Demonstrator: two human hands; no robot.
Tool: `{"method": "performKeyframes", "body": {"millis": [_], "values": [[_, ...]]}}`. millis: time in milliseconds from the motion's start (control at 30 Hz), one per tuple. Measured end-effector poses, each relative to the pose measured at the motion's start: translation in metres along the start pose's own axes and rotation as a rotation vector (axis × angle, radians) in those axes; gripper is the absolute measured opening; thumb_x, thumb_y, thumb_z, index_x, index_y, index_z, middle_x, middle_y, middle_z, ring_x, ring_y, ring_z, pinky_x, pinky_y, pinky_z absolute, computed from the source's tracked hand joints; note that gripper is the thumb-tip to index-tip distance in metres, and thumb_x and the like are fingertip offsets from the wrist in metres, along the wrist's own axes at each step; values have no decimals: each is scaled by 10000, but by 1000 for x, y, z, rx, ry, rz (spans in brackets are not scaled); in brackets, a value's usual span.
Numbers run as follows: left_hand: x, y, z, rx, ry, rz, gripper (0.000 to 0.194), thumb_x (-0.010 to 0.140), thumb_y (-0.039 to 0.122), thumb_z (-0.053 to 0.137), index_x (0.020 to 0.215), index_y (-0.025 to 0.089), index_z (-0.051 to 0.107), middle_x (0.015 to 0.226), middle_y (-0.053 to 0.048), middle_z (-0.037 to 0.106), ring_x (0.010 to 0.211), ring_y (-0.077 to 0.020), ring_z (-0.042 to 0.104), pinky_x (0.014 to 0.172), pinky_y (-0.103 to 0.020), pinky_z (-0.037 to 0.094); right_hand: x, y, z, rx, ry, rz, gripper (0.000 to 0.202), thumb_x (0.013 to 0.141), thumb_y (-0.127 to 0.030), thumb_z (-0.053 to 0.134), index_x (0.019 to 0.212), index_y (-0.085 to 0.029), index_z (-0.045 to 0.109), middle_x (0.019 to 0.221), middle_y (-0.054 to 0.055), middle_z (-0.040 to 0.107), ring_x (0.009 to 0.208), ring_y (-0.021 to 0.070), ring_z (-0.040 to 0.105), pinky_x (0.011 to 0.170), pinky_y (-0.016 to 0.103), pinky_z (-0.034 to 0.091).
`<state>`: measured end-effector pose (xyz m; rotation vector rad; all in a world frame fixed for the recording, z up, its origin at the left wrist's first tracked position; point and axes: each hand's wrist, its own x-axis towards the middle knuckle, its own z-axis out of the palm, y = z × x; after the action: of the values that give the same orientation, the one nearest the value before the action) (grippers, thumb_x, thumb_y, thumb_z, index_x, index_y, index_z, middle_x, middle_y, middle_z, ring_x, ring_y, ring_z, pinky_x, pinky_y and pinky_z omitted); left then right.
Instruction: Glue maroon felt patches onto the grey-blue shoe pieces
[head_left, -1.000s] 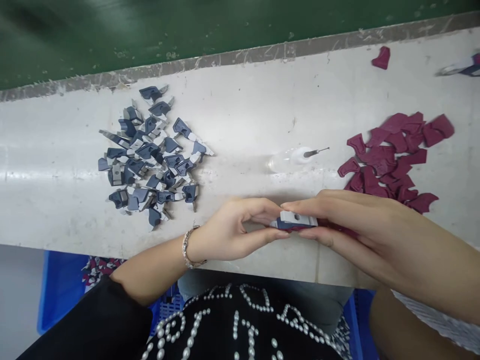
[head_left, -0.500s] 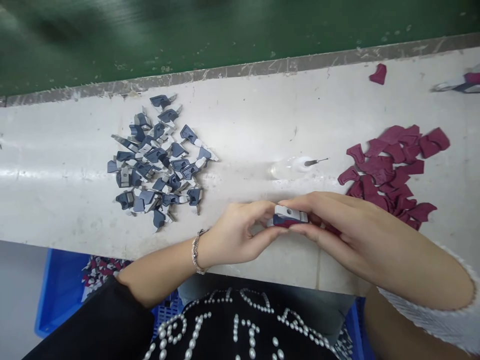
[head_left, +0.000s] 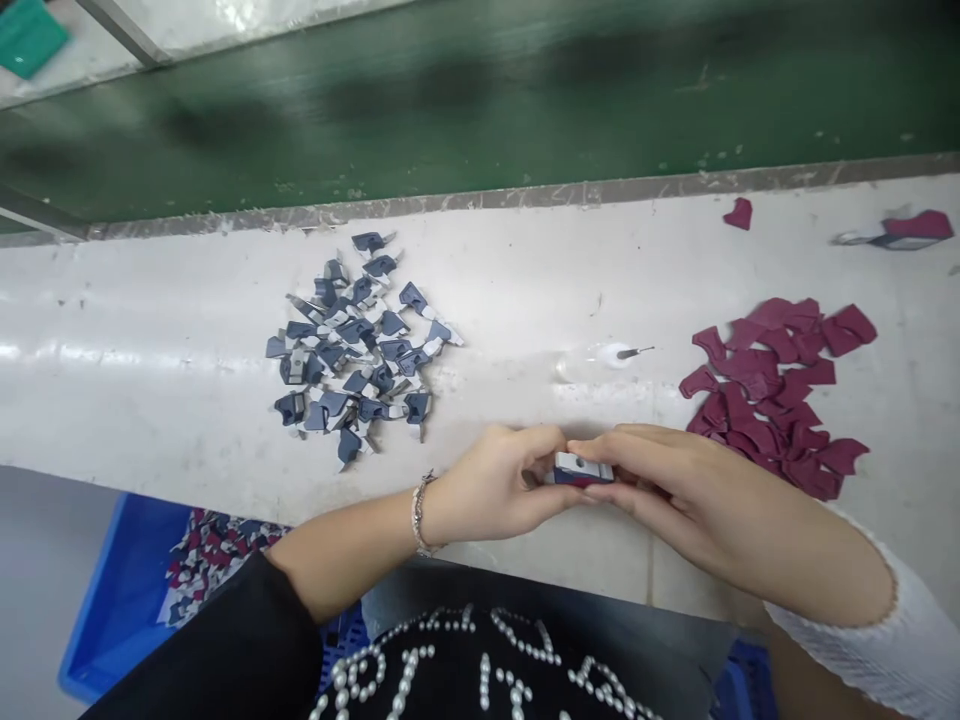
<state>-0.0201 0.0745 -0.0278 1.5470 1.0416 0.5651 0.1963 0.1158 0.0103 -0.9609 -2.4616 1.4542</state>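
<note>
A small grey, navy and maroon part (head_left: 581,468) is pinched between both hands near the table's front edge. My left hand (head_left: 499,485) grips its left end with thumb and fingers. On its right end my right hand (head_left: 679,490) is closed, fingers above and thumb below. A pile of navy and grey parts (head_left: 360,345) lies to the left. Maroon pieces (head_left: 772,380) are heaped to the right, just beyond my right hand. Between the piles lies a clear bottle (head_left: 592,362) with a thin dark tip.
One maroon piece (head_left: 739,213) lies near the back edge, and a part with a maroon top (head_left: 911,230) at the far right. A blue bin (head_left: 105,600) of mixed parts stands below the table's left front. A green strip (head_left: 480,120) runs behind the table (head_left: 510,270).
The view has shifted, so more shows beyond the table's back edge. Both hands still hold the part together, in nearly the same pose.
</note>
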Motion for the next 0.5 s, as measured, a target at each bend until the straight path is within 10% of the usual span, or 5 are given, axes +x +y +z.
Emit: {"method": "performKeyframes", "body": {"millis": [100,233,333,500], "values": [[-4,9,-27,99,-44,-71,334,816,482,742,844,162,652,702,1,652,637,-123,601,582,-232,482,-5,8,-13,73,-20,146,229,965,-488,553,1013,-268,593,836,-5,669,708,174,648,607,303,510],[14,18,-74,431,198,-194,386,830,553,700,835,167,678,753,-24,674,710,-158,617,680,-285,497,3,33,-32,-30,217,390,565,797,-674,673,1156,-251,564,1044,98,682,897,292,669,714,407,570],[38,21,-92,749,304,-234,379,827,566,699,925,200,709,1000,-54,700,981,-221,636,900,-352,487,30,43,-35,-89,250,313,767,731,-659,731,1353,-255,533,1308,150,589,1178,389,564,952,547,503],[20,23,-94,908,423,-344,445,800,413,775,1131,154,627,1125,-139,647,1116,-338,579,962,-475,453,60,36,-35,-10,187,117,465,830,-591,673,1129,-235,647,1264,96,614,1213,317,545,1060,511,436]]}}
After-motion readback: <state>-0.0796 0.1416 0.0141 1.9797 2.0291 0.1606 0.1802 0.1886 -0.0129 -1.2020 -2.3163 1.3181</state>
